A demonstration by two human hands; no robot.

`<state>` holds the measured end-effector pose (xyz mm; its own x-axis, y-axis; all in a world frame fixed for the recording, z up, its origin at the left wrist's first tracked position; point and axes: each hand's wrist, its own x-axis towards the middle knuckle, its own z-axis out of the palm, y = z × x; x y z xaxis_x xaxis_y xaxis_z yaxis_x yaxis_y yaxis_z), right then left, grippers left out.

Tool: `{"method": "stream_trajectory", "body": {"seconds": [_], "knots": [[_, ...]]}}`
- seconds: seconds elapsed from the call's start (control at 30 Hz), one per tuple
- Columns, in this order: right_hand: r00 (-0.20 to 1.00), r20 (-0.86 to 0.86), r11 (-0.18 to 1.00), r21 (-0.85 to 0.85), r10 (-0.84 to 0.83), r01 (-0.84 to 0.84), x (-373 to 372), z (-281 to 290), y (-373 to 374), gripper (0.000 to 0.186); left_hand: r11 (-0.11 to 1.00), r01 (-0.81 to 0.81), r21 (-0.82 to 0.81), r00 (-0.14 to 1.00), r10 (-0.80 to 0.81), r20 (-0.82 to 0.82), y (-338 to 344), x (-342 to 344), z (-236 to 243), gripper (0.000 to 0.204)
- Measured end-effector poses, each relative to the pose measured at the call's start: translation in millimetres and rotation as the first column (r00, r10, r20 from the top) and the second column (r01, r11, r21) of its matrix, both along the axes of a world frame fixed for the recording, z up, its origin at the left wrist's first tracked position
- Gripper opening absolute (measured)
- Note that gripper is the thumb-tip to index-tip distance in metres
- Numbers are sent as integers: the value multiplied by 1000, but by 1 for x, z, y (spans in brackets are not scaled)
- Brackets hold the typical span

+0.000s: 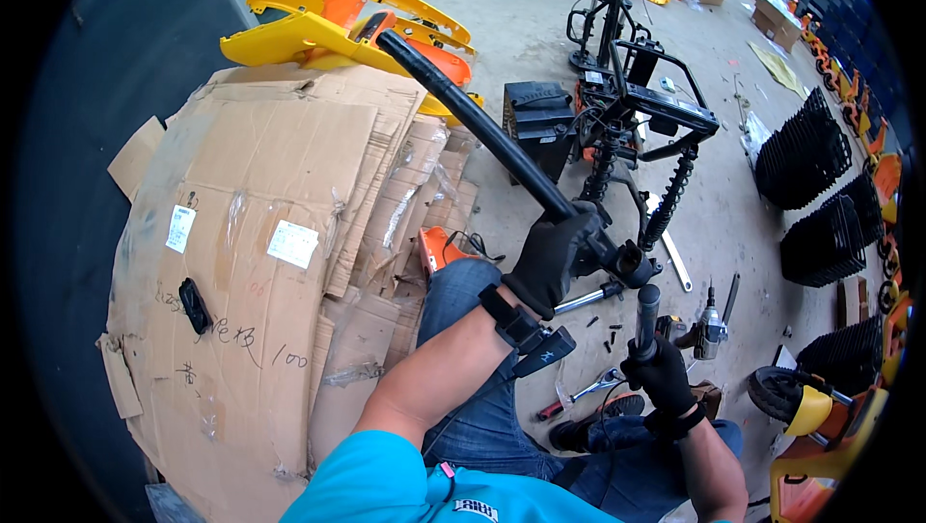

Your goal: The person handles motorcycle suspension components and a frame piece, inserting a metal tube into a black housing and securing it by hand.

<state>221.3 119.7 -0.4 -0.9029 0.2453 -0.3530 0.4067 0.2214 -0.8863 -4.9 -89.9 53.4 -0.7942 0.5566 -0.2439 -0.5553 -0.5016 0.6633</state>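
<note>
My left hand [552,258], in a black glove, is wrapped round the lower end of a long black metal tube [473,123]. The tube slants up and away to the left, and a bracket-like fitting [632,262] forms its near end. Just below that fitting, my gloved right hand [662,374] is closed round a grey cylindrical tool [647,316] with a rounded end; its kind is not clear. Beyond my hands stands a black vehicle frame [666,103] with coil-spring shock absorbers [672,197].
Flattened cardboard [241,166] is stacked at left, with yellow body panels [299,36] behind. A battery [540,113] stands by the frame. On the floor lie a spanner [672,251], a ratchet [584,391], a power tool [712,333] and several bolts. Black crates [803,156] stand at right.
</note>
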Motion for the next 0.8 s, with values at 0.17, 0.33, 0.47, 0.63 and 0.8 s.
{"method": "stream_trajectory", "body": {"seconds": [0.17, 0.33, 0.47, 0.63, 0.8], "knots": [[999, 37, 999, -39, -15, 17, 0, 7, -6, 25, 1000, -1, 8, 1000, 1, -3, -4, 2, 3, 32], [1000, 19, 1000, -6, -23, 23, 3, 4, -5, 25, 1000, -11, -13, 1000, 11, 15, -1, 2, 5, 25], [997, -68, 994, 111, 27, -19, 3, -4, -2, 29, 991, 52, -123, 980, -74, -182, -4, 0, -4, 34], [992, -92, 977, 204, 84, -64, -7, 10, -7, 30, 995, 32, -95, 999, -36, -34, -15, -2, 7, 30], [992, -110, 982, 184, 57, -36, 0, 4, 0, 31, 999, 32, -42, 999, -30, 40, -8, -8, 3, 27]]}}
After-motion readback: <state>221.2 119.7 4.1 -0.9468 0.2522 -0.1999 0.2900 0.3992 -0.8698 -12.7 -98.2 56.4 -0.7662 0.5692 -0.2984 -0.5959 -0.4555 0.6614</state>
